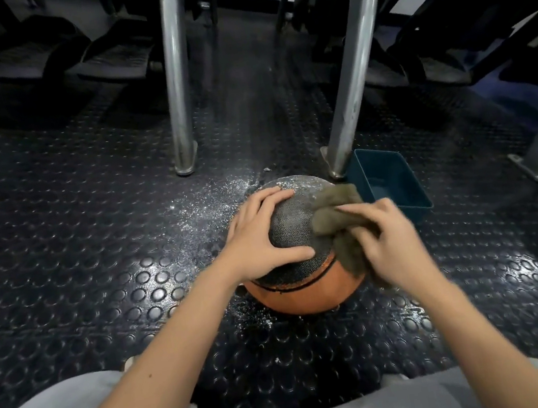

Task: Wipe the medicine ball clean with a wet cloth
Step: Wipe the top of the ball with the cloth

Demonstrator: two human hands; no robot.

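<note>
I am observing the left hand (265, 235) lying spread over the top of the medicine ball (304, 295), fingers splayed wide and following the curve, thumb reaching along the near side; it is pressing on the surface rather than closing round anything, so I am recording it as released. The right hand (387, 242) is showing blurred, but its fingers are curling over a bunched grey-brown cloth (335, 215), which I am recording as grasped and bearing against the ball's upper right side. The ball is sitting directly beneath both hands on the studded floor (91, 228), with the left hand covering its upper left and the cloth lying just beside that hand's fingertips. The grey textured upper part of the ball is showing between the two hands, and the orange lower part is facing me below the left thumb. Pale speckled residue (212, 205) is lying on the floor beyond and beside the left hand. A blue tub (392, 183) is standing just beyond the right hand, close to the ball. Two metal legs (175, 78) are rising further off, one beyond each hand.
</note>
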